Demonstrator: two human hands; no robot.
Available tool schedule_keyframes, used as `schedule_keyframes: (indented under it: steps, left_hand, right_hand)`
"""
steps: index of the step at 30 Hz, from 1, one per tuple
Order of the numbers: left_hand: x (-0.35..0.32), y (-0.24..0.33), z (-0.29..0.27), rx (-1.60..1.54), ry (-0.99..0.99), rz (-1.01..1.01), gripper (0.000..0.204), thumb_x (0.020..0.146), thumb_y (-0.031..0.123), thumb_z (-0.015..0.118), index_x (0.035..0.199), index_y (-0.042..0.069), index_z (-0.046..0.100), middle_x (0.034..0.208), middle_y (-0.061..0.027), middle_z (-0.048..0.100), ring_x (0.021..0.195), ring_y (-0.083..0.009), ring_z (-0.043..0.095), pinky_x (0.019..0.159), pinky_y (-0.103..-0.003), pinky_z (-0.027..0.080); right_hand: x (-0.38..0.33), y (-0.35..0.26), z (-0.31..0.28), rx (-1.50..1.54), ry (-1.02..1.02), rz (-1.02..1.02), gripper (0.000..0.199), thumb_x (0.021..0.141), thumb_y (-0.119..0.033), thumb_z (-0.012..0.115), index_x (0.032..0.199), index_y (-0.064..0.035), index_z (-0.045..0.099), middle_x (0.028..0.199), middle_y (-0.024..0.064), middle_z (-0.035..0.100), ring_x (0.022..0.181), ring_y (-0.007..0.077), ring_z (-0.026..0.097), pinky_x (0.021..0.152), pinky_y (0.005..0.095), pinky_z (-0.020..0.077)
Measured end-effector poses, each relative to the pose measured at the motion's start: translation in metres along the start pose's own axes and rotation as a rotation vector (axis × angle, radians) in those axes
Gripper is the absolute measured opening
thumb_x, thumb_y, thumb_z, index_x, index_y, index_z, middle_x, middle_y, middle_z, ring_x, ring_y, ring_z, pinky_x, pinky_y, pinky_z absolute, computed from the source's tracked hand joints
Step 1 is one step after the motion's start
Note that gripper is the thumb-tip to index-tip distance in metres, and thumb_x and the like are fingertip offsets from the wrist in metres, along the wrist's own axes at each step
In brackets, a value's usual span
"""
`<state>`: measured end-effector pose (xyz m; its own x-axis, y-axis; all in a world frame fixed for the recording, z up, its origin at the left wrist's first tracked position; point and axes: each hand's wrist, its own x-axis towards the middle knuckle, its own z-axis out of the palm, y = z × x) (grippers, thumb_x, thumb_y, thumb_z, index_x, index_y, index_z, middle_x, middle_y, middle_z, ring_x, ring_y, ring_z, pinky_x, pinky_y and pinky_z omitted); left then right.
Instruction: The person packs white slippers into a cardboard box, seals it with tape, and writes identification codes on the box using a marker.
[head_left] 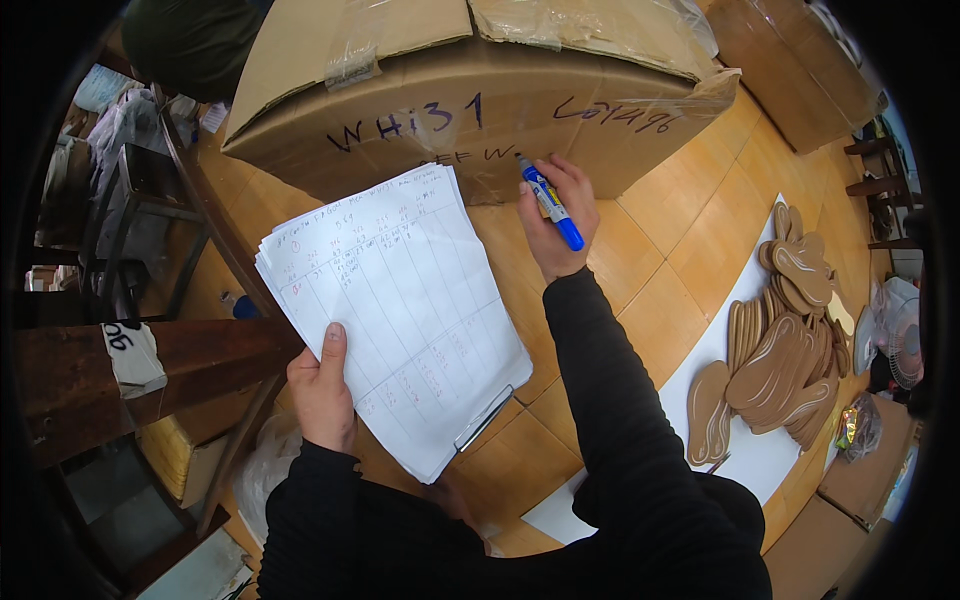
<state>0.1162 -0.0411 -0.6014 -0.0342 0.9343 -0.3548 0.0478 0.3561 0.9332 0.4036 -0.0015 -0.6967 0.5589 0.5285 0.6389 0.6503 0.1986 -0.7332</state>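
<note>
My right hand (562, 222) is closed round a blue marker pen (549, 204) with a white label and a blue end. The pen's dark tip touches, or nearly touches, the side of a large cardboard box (285, 150), at the end of a line of dark handwriting. My left hand (324, 392) grips a clipboard of papers (420, 310) by its left edge, thumb on top and fingers hidden beneath. The top sheet carries a handwritten table, and a metal clip (484, 418) sits at its lower right edge. The papers overlap the box's lower front.
Several brown sole-shaped pieces (775, 370) lie heaped on a white sheet (765, 462) at the right, over an orange tiled floor (655, 260). Another cardboard box (795, 75) stands far right. A dark wooden frame (75, 385) and a black stool (150, 190) are at the left.
</note>
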Motion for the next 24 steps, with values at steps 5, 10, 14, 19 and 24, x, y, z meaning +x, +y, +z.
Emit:
schedule_keyframes:
  steps: [5,10,14,19,24]
  left_hand:
    - [-0.0004,0.0001,0.0012,0.003,0.004,-0.004,0.039,0.098,0.026,0.061,0.112,-0.01,0.063,0.107,-0.012,0.067,0.093,-0.0127,0.06,0.088,-0.027,0.046]
    - [-0.0001,-0.0006,0.001,-0.003,0.011,-0.003,0.04,0.097,0.027,0.063,0.109,-0.01,0.064,0.106,-0.0122,0.068,0.092,-0.0126,0.06,0.087,-0.027,0.046]
    - [0.0002,-0.0016,0.0004,0.012,0.018,-0.003,0.041,0.096,0.029,0.063,0.108,-0.011,0.064,0.104,-0.0116,0.068,0.091,-0.0122,0.059,0.086,-0.027,0.046]
    - [-0.0005,-0.0022,0.0006,0.001,0.018,0.003,0.041,0.096,0.029,0.064,0.108,-0.01,0.064,0.104,-0.0111,0.068,0.09,-0.0116,0.059,0.085,-0.027,0.046]
    - [-0.0013,-0.0014,0.0015,0.013,0.025,0.002,0.041,0.096,0.029,0.063,0.107,-0.011,0.064,0.103,-0.0109,0.068,0.089,-0.0115,0.058,0.085,-0.027,0.046]
  right_hand:
    - [0.0008,-0.0007,0.0002,-0.012,0.004,0.001,0.028,0.073,-0.005,0.076,0.099,-0.0038,0.068,0.094,0.0125,0.069,0.103,0.0337,0.062,0.086,0.0396,0.05]
    - [0.0012,0.0002,-0.0005,-0.016,0.003,-0.002,0.028,0.073,-0.006,0.076,0.099,-0.0035,0.068,0.093,0.013,0.069,0.103,0.0335,0.062,0.085,0.0395,0.0501]
    - [0.0012,0.0009,-0.0004,-0.013,0.012,0.003,0.027,0.073,-0.006,0.076,0.1,-0.0035,0.068,0.094,0.014,0.068,0.102,0.0331,0.063,0.085,0.039,0.0505]
    - [0.0015,0.0021,-0.0004,-0.007,0.015,0.016,0.027,0.074,-0.006,0.075,0.1,-0.0036,0.068,0.096,0.0145,0.068,0.101,0.0325,0.063,0.084,0.0385,0.051]
    - [0.0029,0.0012,-0.0008,-0.005,0.011,0.015,0.028,0.074,-0.006,0.075,0.101,-0.0037,0.068,0.096,0.0139,0.068,0.101,0.0325,0.063,0.084,0.0384,0.051]
